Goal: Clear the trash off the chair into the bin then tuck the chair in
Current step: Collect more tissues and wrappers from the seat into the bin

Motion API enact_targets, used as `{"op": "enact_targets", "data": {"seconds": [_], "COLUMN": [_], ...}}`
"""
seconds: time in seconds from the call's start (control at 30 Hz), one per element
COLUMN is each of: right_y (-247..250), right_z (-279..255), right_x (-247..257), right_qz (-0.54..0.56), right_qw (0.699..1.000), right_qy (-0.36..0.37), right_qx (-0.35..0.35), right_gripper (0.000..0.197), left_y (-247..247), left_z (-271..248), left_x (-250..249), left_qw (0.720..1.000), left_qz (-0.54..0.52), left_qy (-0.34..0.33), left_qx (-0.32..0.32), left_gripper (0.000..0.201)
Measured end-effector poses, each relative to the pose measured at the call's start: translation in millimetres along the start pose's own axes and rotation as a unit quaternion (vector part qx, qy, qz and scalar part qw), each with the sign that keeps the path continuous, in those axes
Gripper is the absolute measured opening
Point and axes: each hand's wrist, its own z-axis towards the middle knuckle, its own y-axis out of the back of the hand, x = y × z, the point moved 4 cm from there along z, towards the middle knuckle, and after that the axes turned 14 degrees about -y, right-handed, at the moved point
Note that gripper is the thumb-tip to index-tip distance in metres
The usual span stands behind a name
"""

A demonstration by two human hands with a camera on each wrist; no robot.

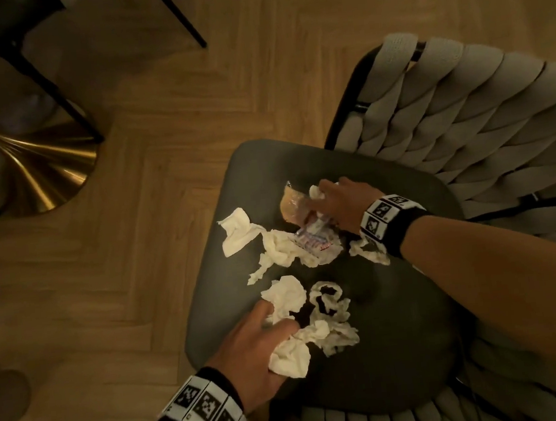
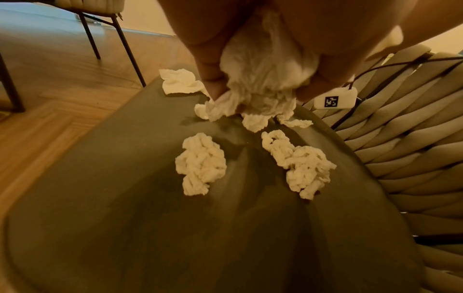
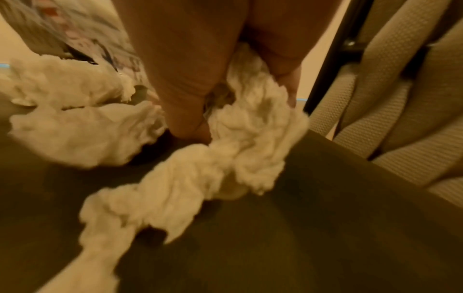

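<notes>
Left hand point(image 1: 254, 353) grips crumpled tissues point(image 1: 290, 356) near the chair seat's point(image 1: 404, 351) front edge; right hand point(image 1: 341, 203) clutches a tissue wad point(image 3: 250, 138) — wrappers point(image 1: 310, 234) beside it — toward the woven backrest point(image 1: 487, 126).

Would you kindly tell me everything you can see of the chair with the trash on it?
The chair has a dark, smooth padded seat with rounded corners and a curved back of thick, pale woven fabric strips on a black metal frame. It stands on a herringbone wood floor, apart from the brass table base. Crumpled white tissues and a clear plastic wrapper lie scattered on the seat. The left hand grips tissue at the near edge; the right hand grips tissue beside the wrapper. A small white coded tag hangs at the back.
</notes>
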Motion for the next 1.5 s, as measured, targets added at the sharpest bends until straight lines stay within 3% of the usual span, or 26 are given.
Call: {"op": "enact_targets", "data": {"seconds": [0.17,0.37,0.5,0.6,0.73,0.9,1.03,1.2,1.3,1.5], "right_y": [-7.9,5.1,52.1,95.4,150.9,214.4,235.9,231.3,229.6,218.6], "right_z": [-31.2,-119.2,-196.1,-248.3,-298.7,-329.2,-335.5,-333.9,-329.2,-292.6], "right_x": [-30.2,-60.6,-53.1,-37.7,6.2,119.1,244.1,413.8,509.1,670.2], "right_qz": [0.100,0.231,0.283,0.337,0.383,0.385,0.407,0.426,0.401,0.436], "right_qw": [0.994,0.967,0.951,0.933,0.912,0.909,0.903,0.898,0.910,0.891], "right_qy": [-0.042,-0.108,-0.109,-0.081,-0.033,0.042,0.065,0.069,0.076,0.124], "right_qx": [0.025,-0.010,-0.058,-0.101,-0.147,-0.154,-0.122,-0.084,-0.068,0.023], "right_gripper": [0.061,0.049,0.051,0.039,0.021,0.041,0.024,0.030,0.029,0.018], "left_y": [6.0,36.6,70.8,99.2,131.1,144.9,136.5,105.2,87.4,66.9], "left_z": [-3.0,-24.5,-70.1,-118.6,-205.3,-327.1,-439.4,-576.8,-644.2,-722.8], "left_x": [-10.3,-41.2,-73.5,-94.7,-106.8,-82.1,-32.4,48.3,91.5,185.6], "left_qw": [1.000,0.996,0.989,0.983,0.958,0.929,0.906,0.880,0.869,0.828], "left_qz": [-0.011,-0.050,-0.070,-0.076,-0.102,-0.106,-0.072,-0.084,-0.097,-0.159], "left_qy": [-0.006,-0.016,-0.015,-0.001,-0.003,0.040,0.088,0.154,0.189,0.278], "left_qx": [-0.029,-0.074,-0.129,-0.165,-0.268,-0.351,-0.407,-0.441,-0.447,-0.461], "left_gripper": [0.048,0.050,0.057,0.059,0.054,0.046,0.043,0.048,0.048,0.072]}}
